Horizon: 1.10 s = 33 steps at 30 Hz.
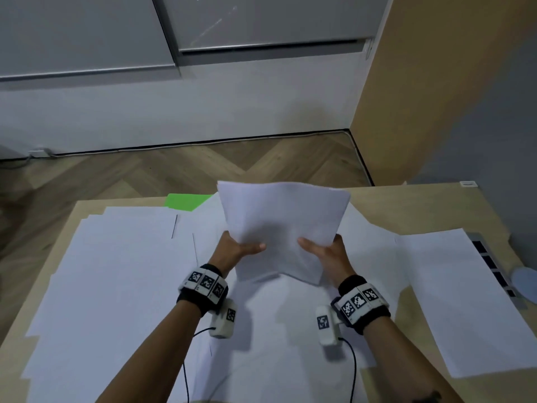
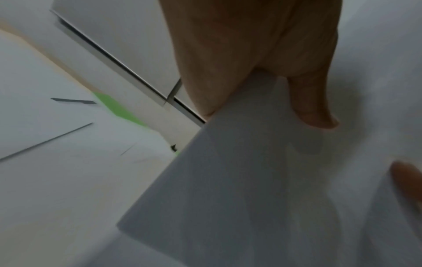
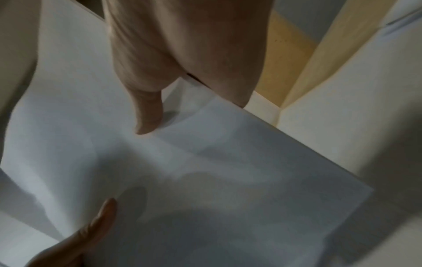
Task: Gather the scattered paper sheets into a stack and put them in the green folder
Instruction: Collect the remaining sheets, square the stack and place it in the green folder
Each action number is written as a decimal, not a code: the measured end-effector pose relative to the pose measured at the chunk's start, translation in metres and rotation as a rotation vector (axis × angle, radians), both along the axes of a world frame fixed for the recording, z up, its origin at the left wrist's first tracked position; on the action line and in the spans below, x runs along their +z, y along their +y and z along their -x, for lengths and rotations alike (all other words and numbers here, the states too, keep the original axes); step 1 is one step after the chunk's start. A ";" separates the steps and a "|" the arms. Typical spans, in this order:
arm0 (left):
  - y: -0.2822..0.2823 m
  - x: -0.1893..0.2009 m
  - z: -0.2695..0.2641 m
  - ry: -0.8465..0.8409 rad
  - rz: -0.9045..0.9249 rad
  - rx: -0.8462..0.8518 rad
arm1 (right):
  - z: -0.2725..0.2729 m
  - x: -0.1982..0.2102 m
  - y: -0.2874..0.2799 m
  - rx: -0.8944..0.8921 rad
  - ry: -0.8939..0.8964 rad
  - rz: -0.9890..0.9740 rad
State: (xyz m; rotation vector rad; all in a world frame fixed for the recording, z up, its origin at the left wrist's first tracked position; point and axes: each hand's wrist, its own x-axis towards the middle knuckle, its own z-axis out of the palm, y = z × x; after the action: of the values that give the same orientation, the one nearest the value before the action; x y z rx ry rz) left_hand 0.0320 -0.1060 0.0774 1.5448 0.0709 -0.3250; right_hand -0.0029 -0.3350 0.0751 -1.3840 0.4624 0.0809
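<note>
A bundle of white paper sheets (image 1: 282, 225) is lifted above the table, tilted up toward the far side. My left hand (image 1: 241, 247) pinches its left edge, thumb on top. My right hand (image 1: 322, 248) pinches its right edge the same way. The left wrist view shows the left hand (image 2: 262, 72) with the held sheets (image 2: 251, 189) under its thumb. The right wrist view shows the right hand (image 3: 182, 63) with its thumb pressing the held sheets (image 3: 205, 180). Several loose sheets (image 1: 116, 271) cover the table. One corner of the green folder (image 1: 186, 201) pokes out at the far edge; the folder (image 2: 116, 106) is mostly buried.
The wooden table (image 1: 421, 205) shows bare at its far right. One long sheet (image 1: 465, 301) lies along the right side. Past it sit a grey slotted strip (image 1: 491, 266) and a pale blue round thing (image 1: 526, 283) at the edge. Wood floor lies beyond.
</note>
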 end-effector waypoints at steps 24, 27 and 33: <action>-0.010 -0.024 -0.016 0.097 -0.110 -0.094 | 0.011 -0.048 -0.024 -0.043 0.154 -0.009; -0.039 -0.011 -0.030 0.047 -0.133 -0.116 | 0.011 -0.031 -0.046 -0.073 0.091 0.055; -0.121 0.001 -0.045 0.046 -0.095 -0.185 | 0.022 -0.011 -0.110 -0.211 0.023 0.131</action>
State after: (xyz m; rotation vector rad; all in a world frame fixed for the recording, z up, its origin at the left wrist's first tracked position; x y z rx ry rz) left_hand 0.0770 -0.2267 0.0780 1.6423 -0.0216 -0.5096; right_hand -0.0245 -0.4454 0.0639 -1.4550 0.6390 -0.1077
